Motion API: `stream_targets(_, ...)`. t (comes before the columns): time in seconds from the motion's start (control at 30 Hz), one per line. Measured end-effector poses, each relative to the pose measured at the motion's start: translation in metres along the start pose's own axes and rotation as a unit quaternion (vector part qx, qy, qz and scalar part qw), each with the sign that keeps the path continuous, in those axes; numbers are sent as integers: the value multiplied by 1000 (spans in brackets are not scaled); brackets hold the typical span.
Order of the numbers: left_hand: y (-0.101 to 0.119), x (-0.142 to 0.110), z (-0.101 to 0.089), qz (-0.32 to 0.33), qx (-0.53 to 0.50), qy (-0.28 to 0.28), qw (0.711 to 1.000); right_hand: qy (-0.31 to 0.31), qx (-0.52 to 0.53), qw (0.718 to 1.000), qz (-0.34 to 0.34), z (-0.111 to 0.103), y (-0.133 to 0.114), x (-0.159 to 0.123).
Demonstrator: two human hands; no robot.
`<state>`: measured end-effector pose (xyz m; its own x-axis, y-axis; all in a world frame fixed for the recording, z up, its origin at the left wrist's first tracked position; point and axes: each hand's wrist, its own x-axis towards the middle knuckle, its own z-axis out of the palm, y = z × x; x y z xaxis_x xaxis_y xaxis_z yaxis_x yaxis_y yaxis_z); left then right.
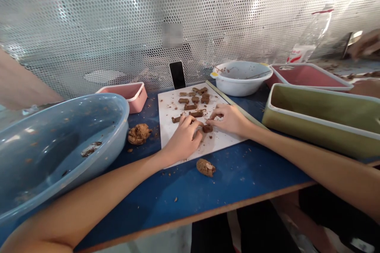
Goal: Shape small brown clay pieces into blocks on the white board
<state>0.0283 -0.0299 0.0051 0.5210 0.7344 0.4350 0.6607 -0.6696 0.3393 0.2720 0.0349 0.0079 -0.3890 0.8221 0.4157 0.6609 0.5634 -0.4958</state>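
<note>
Both my hands rest on a white board (169, 128) in the middle of the blue table (237, 174). My left hand (184, 136) and my right hand (228, 118) pinch a small brown clay piece (207, 128) between their fingertips, fingers curled. Several shaped brown clay pieces (192, 101) lie on the far half of the board. A rough clay lump (139, 133) sits on the table left of the board. Another lump (206, 167) lies just in front of the board.
A big blue basin (59, 142) fills the left. A small pink tub (130, 93), a black phone (177, 75) and a white bowl (240, 77) stand at the back. A green tray (320, 118) and pink tray (308, 75) sit right. Another person's hand (363, 45) shows far right.
</note>
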Motion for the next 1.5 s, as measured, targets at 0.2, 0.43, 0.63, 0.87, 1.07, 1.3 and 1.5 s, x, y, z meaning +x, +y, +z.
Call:
stream_targets(0.2,1,0,-2,-3,-5,-5,1000,-4,-1,1000,8,1,-5,0)
stream_targets(0.43,0,-1,-2,3,3,-4,1000,39,8,999,-34,-7,0,-4)
stream_targets(0.63,1,-1,-2,-3,6,-4,1000,22,-6,999,-39,-6,3,-2)
stream_targets(0.87,1,-1,-3,-6,-2,-11,1000,-13,6,1000,-21,-1,1,-2)
stream_targets(1.07,2,0,-3,-5,2,-9,1000,-18,7,999,-44,-1,4,-2)
stream_targets(1.3,0,-1,-1,4,4,-2,1000,-46,-2,994,-98,-7,15,-1)
stream_targets(1.5,0,0,0,5,4,-2,1000,-55,-8,994,-99,-8,14,-2)
